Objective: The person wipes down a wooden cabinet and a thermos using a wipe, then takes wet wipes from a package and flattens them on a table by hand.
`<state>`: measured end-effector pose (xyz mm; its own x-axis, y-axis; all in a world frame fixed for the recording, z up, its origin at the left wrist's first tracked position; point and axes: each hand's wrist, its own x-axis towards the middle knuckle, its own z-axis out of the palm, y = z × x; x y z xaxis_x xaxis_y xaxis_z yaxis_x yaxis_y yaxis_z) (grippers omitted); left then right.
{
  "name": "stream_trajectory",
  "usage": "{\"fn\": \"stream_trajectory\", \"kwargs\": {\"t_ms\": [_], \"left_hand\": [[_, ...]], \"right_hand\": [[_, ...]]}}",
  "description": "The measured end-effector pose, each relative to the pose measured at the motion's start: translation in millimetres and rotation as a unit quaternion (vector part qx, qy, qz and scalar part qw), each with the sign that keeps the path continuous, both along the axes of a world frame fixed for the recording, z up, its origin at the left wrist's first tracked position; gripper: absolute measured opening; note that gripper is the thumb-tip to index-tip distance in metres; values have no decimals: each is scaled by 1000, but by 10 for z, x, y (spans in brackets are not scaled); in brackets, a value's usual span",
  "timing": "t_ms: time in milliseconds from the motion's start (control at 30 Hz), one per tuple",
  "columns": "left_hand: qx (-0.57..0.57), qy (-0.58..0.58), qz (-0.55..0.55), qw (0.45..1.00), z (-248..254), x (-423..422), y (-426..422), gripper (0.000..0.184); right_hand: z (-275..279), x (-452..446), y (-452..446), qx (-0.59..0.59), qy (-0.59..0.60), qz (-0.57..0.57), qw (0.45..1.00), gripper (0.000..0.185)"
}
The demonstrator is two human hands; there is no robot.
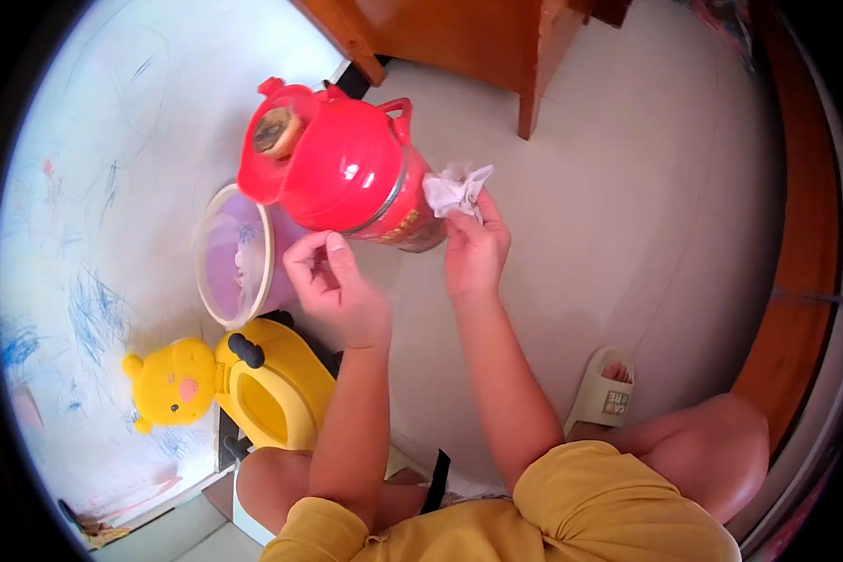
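A crumpled white tissue is pinched in my right hand, close to the side of a red thermos flask. The flask stands on the floor, leaning in view, with a cork stopper in its mouth and a metal band round its body. My left hand is just in front of the flask, its fingers curled in and the thumb near them. I see nothing between those fingers. Whether this hand touches the flask, I cannot tell.
A purple bin with a pale rim and a liner stands left of the flask. Before it is a yellow child's potty with an animal-face lid. Wooden furniture rises behind; a scribbled wall runs along the left. A slippered foot rests right.
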<state>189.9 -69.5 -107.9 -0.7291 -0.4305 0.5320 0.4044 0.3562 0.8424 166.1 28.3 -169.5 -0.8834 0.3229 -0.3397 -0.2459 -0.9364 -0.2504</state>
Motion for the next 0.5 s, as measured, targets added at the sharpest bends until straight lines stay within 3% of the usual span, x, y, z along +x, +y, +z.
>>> {"fn": "stream_trajectory", "kwargs": {"t_ms": [67, 100, 200, 267, 400, 433, 467, 500], "left_hand": [[25, -42, -19, 999, -50, 21, -59, 10], [23, -44, -21, 999, -57, 31, -46, 10], [-88, -32, -4, 996, 0, 30, -39, 13], [-294, 31, 12, 955, 75, 17, -15, 27], [-231, 27, 15, 972, -14, -11, -105, 36], [-147, 7, 37, 988, -99, -24, -198, 34], [-60, -13, 58, 996, -168, -27, -265, 33], [-60, -14, 59, 996, -139, -24, -230, 33]], "right_hand": [[27, 47, -35, 134, -102, -10, 986, 40], [27, 51, -31, 131, -104, -13, 986, 40], [104, 6, -59, 163, -104, 30, 981, 36], [195, -98, -64, 300, -78, -17, 951, 34], [260, -367, -154, 424, -90, -60, 899, 33], [150, -374, -234, 424, -91, -59, 899, 33], [44, -376, -322, 507, -60, -82, 856, 34], [-16, -366, -373, 586, -29, -104, 803, 35]]}}
